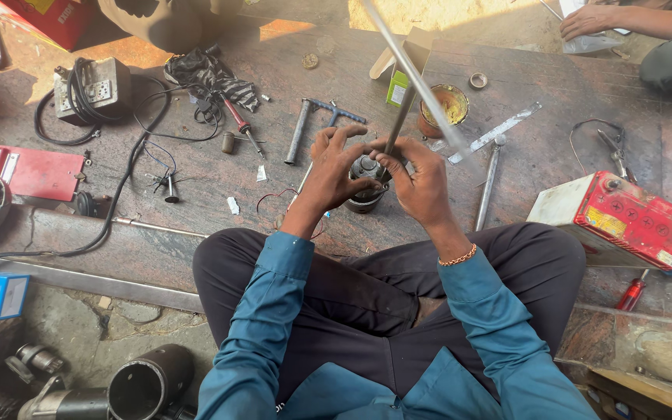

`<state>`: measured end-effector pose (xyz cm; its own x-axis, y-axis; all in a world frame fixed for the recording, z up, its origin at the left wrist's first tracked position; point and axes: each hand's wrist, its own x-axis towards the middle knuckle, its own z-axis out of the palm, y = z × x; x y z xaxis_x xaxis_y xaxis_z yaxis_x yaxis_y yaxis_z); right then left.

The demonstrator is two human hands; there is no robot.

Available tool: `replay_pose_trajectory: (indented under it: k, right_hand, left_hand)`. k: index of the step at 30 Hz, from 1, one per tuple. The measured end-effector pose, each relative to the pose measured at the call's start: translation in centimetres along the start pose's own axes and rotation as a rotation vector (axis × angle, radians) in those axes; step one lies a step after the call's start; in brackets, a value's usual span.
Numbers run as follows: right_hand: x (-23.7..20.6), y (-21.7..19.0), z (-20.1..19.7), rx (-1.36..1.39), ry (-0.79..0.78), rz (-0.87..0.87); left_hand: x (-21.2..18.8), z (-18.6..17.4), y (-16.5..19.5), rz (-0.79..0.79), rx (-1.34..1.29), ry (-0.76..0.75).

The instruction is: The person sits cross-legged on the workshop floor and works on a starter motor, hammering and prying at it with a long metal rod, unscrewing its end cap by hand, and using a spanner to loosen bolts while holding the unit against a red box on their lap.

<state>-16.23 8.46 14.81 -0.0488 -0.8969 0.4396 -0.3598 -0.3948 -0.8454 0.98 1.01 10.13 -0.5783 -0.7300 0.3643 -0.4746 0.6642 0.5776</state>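
Left hand point(334, 173) and right hand point(420, 183) both clasp the small motor point(365, 190); grip closed. A rod point(398, 120) stands in it; seating it looks underway, needing steady pressure.

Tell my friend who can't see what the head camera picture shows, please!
A seated person in a blue shirt grips a small dark round motor part with the left hand and right hand, a metal rod rising from it. Around it on the stone floor lie tools, wires and a red-topped battery.

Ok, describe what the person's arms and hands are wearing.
Both arms wear long teal-blue shirt sleeves, creased, with buttoned-style cuffs ending at the wrists. The left hand is bare, with no glove or ring visible. The right hand is bare too, with a thin beaded orange-gold bracelet at its wrist.
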Motion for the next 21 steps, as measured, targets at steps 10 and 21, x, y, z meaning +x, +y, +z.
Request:
replay_pose_trajectory:
  k: [10, 21]
  right_hand:
    - [-0.5, -1.8, -4.6, 0.244, 0.123, -0.071]
    - [-8.3, 5.9, -7.5, -0.251, 0.122, 0.128]
  left_hand:
    - [-0.1, 1.0, 0.1, 0.015, 0.005, -0.017]
    - [0.0, 1.6, 0.2, 0.044, -0.063, 0.035]
